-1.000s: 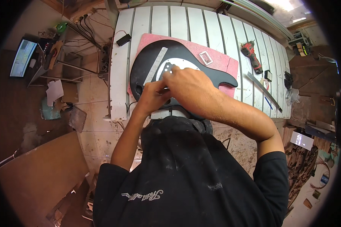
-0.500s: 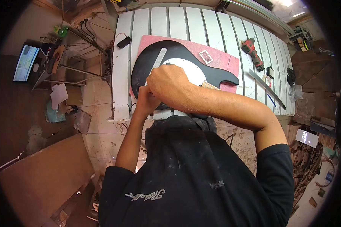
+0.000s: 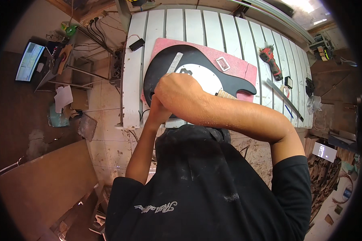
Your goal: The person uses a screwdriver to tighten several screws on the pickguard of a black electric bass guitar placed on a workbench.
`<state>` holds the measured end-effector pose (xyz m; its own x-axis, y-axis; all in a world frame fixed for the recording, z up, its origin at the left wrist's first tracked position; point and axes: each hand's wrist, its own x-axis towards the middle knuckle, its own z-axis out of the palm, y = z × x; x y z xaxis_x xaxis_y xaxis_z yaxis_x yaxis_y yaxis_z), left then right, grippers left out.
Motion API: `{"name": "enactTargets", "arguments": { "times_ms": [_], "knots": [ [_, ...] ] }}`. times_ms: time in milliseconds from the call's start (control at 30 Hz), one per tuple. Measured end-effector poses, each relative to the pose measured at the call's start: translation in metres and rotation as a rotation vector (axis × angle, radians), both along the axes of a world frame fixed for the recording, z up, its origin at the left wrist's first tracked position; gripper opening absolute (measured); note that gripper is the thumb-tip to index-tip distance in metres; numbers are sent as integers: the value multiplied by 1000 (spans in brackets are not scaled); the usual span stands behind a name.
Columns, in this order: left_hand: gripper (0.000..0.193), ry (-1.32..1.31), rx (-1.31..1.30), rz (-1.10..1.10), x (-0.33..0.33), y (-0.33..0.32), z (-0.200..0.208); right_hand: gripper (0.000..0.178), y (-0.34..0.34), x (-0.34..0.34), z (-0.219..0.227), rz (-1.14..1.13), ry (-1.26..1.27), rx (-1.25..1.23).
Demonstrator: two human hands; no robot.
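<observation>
A dark electric guitar body [image 3: 165,62] with a white pickguard [image 3: 205,77] lies on a pink foam sheet [image 3: 165,41]. Curled over the body's near left part is my right hand [image 3: 176,86]; its fingers point down, out of sight, so what they grip is hidden. My left hand [image 3: 161,111] sits just beneath it at the body's near edge, its fingers covered by the right. Beside my knuckles a flat metal strip [image 3: 175,62] rests on the body. Part of the fretted neck [image 3: 226,94] shows past my right forearm.
On the white slatted table [image 3: 175,24] lie a red and black cordless driver [image 3: 271,62], a long metal straightedge [image 3: 285,99], a tape roll [image 3: 286,91] and a black box with a wire [image 3: 136,44]. A pale rectangular frame [image 3: 223,64] rests on the foam. A lit screen [image 3: 30,62] stands left.
The view has shifted slightly. Both hands have moved a little nearer and leftward over the guitar body, uncovering a dark cutout in the pickguard. The right hand stays curled.
</observation>
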<state>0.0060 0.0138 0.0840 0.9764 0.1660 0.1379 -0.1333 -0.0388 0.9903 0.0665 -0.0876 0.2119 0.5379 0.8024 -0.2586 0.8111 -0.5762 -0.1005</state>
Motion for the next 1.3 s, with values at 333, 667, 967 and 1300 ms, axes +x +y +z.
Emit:
{"name": "enactTargets", "arguments": {
  "times_ms": [333, 667, 967, 1300],
  "knots": [
    [9, -81, 29, 48, 3, 1, -2, 11, 2, 0, 2, 28, -21, 32],
    [11, 67, 81, -26, 4, 14, -22, 16, 11, -1, 1, -73, 27, -29],
    [14, 19, 111, -6, 2, 15, -15, 15, 14, -5, 1, -15, 29, -15],
    [11, 33, 106, -83, 1, 15, -30, 16, 5, -6, 3, 39, 18, 17]
  ]
}}
